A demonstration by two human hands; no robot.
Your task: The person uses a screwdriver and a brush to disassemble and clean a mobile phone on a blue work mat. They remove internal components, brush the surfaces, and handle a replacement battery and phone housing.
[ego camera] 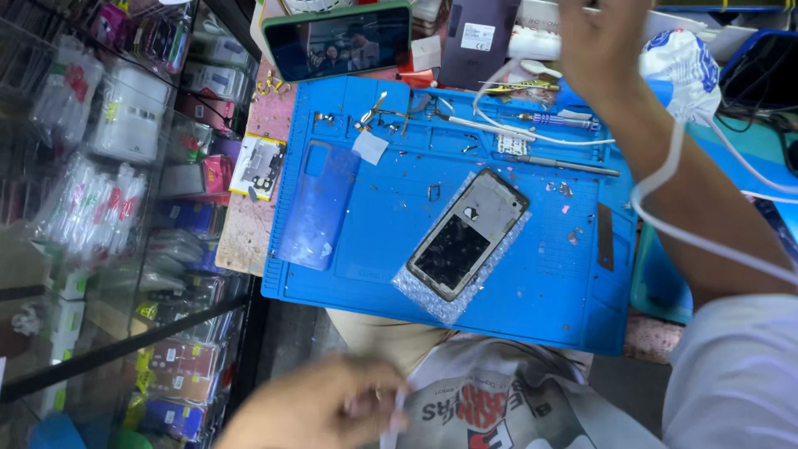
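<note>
Nearest the camera, the left hand (320,407) sits low over the person's lap and is blurred. Its fingers are drawn together and pinch a thin white piece (396,413). Whether that piece is an end of the cable cannot be told.

Beyond the lap lies a blue repair mat (540,283). At its centre a disassembled phone (468,233) rests at a slant on a sheet of bubble wrap (432,301), and neither hand touches it. A blue back cover (320,199) lies near the mat's left edge, and a small flat component (259,165) sits just off the mat.

The white cable (657,179) loops around the right forearm, trails off to the right and also runs across the upper mat beside two screwdrivers (565,121). Tweezers (374,108) lie at the mat's top left.

Farthest away, the right hand (594,41) is raised above the mat's far edge. The frame cuts off its fingers, so neither their spread nor any hold on the cable can be told. A propped phone (337,37) with a lit screen stands behind the mat, a white plastic bag (682,62) is at the right, and a glass display case (125,166) stands at the left.

Judgement: the step in hand is cable handling, not work on the opened phone. Any further pull calls for slack freed from the forearm and kept off the loose tools.
</note>
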